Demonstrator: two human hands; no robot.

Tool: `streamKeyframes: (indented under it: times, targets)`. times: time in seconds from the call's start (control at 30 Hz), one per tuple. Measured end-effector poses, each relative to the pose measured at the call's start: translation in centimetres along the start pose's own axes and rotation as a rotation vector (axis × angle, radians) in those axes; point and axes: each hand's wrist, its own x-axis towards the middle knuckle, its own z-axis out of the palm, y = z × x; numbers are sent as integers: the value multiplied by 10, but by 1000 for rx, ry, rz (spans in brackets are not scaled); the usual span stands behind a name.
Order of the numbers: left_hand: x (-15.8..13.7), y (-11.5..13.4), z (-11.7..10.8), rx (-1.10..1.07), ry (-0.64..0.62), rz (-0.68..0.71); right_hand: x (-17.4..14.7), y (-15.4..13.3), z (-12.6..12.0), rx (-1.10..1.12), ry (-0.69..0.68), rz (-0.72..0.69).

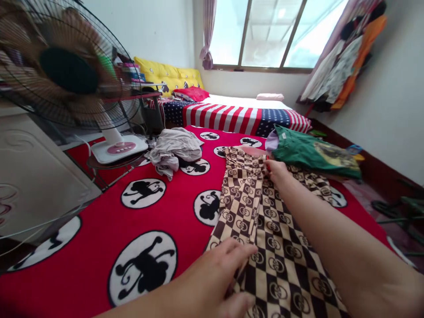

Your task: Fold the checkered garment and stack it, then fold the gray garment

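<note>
Right fingers (273,165) pinching checkered garment (274,240), left fingers (241,251) half-curled over it, grip unclear, red blanket (180,207) beneath

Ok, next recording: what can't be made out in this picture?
All in the head view:
- Right hand: its grip on the brown-and-tan checked fabric garment; the hand covers its own fingertips.
- That garment's near end: cut off by the bottom edge.
- Large round fan with dark-green hub: blades blurred; they and the wire cage obscure the things behind.
- Crumpled grey cloth: what garment it is; its folds hide the shape.
</note>
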Motion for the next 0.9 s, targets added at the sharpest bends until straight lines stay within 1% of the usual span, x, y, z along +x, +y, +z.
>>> streamKeyframes:
  times: [0.03, 0.07, 0.1, 0.13, 0.17, 0.2, 0.23, 0.27, 0.3, 0.33, 0.37, 0.4, 0.43, 0.47, 0.5, 0.57, 0.6, 0.7, 0.8, 0.9]
  targets:
    - [1, 1, 2, -27, -47, -21, -2, 7, -6, -58, 22, -29]
    - [0, 2, 3, -48, -66, -40, -4, 11, -12, -119, 39, -69]
    - [-2, 2, 2, -56, -54, -54, -8, 13, -17, -175, 53, -115]
    - [-4, 2, 0, -47, -9, -63, -14, 13, -23, -212, 62, -159]
    - [-8, 1, -4, -16, 63, -73, -23, 12, -28, -252, 54, -218]
    - [-11, -2, -8, 30, 140, -82, -34, 9, -34, -305, 18, -300]
    - [-15, -5, -13, 84, 210, -92, -48, 7, -41, -370, -60, -399]
    - [-20, -10, -18, 134, 263, -102, -64, 4, -48, -442, -183, -502]
    - [-24, -16, -22, 172, 296, -117, -83, 3, -55, -524, -347, -610]
    - [-29, -22, -26, 193, 314, -138, -104, 2, -63, -585, -544, -683]
    - [-34, -27, -29, 189, 314, -168, -126, 2, -71, -624, -733, -716]
    - [-39, -31, -30, 159, 299, -205, -148, 3, -78, -655, -893, -738]
    - [-44, -34, -29, 112, 274, -244, -169, 5, -84, -688, -1009, -753]
    - [-48, -36, -27, 53, 240, -278, -187, 8, -89, -714, -1087, -774]
    - [-51, -38, -24, -8, 201, -302, -204, 12, -93, -747, -1127, -804]
    - [-54, -38, -16, -98, 129, -320, -227, 21, -97, -807, -1136, -882]
    - [-54, -37, -12, -110, 112, -320, -234, 25, -97, -828, -1124, -922]
    - [-54, -28, -7, -17, 141, -310, -243, 28, -95, -801, -1088, -1009]
    - [-60, -11, -12, 115, 187, -306, -247, 18, -93, -704, -1028, -1025]
    - [-72, 3, -19, 225, 205, -272, -257, 7, -94, -649, -1019, -977]
